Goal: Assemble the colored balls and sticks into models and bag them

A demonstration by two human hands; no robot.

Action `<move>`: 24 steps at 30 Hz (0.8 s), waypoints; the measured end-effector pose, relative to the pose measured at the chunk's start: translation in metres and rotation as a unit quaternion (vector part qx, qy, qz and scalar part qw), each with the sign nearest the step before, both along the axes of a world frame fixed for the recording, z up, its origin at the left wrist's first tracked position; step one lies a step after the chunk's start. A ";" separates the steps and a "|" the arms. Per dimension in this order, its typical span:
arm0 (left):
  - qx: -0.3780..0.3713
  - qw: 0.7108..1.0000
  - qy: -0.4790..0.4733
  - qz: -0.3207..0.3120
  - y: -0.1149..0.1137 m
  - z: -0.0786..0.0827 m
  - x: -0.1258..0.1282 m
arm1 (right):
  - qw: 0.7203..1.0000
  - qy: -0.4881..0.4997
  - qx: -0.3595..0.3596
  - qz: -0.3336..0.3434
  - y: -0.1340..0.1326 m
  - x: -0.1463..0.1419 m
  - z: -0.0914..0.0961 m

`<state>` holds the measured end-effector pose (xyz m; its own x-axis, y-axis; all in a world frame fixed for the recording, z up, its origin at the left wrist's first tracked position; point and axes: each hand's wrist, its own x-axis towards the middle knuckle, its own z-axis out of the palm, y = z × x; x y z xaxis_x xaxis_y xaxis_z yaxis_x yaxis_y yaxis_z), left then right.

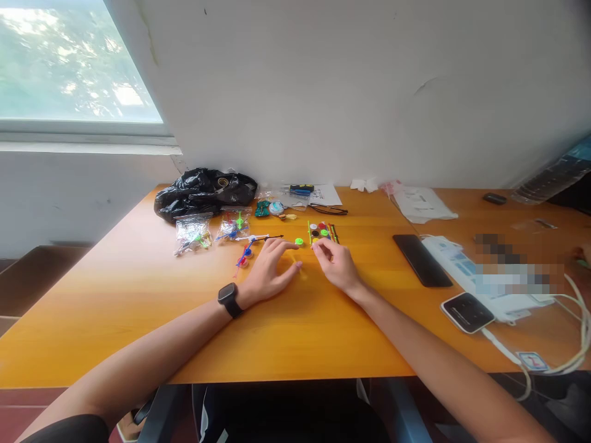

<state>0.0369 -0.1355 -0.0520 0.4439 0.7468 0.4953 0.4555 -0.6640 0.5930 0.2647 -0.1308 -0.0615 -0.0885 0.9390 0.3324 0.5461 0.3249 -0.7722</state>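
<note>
My left hand point(272, 269), with a black smartwatch point(228, 295) on its wrist, is over the table with thumb and fingers apart. Its index fingertip is beside a small bright-green round piece point(299, 242). A blurred yellow stick point(302, 269) shows near the thumb. My right hand point(337, 263) is closed in a pinch; whatever is between its fingertips is hidden. Just behind it are several coloured round pieces point(322, 226) and thin sticks point(334, 232). Left of my left hand lie assembled pieces with a blue point(248, 252) and a red disc point(244, 263), and a black arrow-tipped stick point(276, 237).
Small clear bags of coloured parts point(194, 234) lie before a black plastic bag point(203, 194) at the back left. Paper point(330, 194) and a dark cord point(329, 210) lie at the back. To the right are a black phone point(422, 260), a white-rimmed device point(468, 312) and cables point(577, 320).
</note>
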 end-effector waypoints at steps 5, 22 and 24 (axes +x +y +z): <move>0.052 0.995 0.030 -0.085 -0.001 -0.004 0.003 | 0.998 -0.054 0.007 0.008 0.002 0.000 -0.006; 0.088 0.977 0.157 -0.115 0.000 -0.013 0.005 | 0.995 -0.101 0.002 0.019 0.002 -0.001 -0.008; 0.088 0.977 0.156 -0.112 0.000 -0.014 0.005 | 0.995 -0.102 -0.002 0.023 0.001 -0.001 -0.007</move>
<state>0.0416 -0.1355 -0.0658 0.7360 0.5293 0.4220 0.4281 -0.8468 0.3157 0.2634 -0.1297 -0.0689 -0.1957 0.9335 0.3004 0.6758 0.3504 -0.6485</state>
